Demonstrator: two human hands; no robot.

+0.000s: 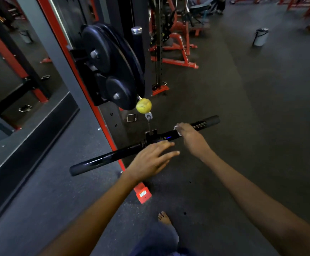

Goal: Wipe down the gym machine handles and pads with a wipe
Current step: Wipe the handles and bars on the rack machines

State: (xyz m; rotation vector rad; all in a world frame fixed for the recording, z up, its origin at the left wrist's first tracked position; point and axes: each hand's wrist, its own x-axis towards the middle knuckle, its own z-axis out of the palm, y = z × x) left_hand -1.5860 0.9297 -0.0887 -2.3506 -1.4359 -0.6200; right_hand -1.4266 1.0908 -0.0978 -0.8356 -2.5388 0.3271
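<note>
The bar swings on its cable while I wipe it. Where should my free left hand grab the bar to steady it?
Probably the bare stretch of the bar left of its centre clamp, taken from above with the fingers wrapping over. The left hand hovers open there, the shaft is round and slim, and the right hand presses the wipe on the other half.

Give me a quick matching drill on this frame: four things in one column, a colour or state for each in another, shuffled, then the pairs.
Things:
1. ball
2. bar
3. left hand
4. right hand

States:
A. fingers spread, holding nothing
B. yellow-green
C. glossy black, hanging from the cable
D. wrapped over the bar with a white wipe

Pairs: 1-B, 2-C, 3-A, 4-D
</note>
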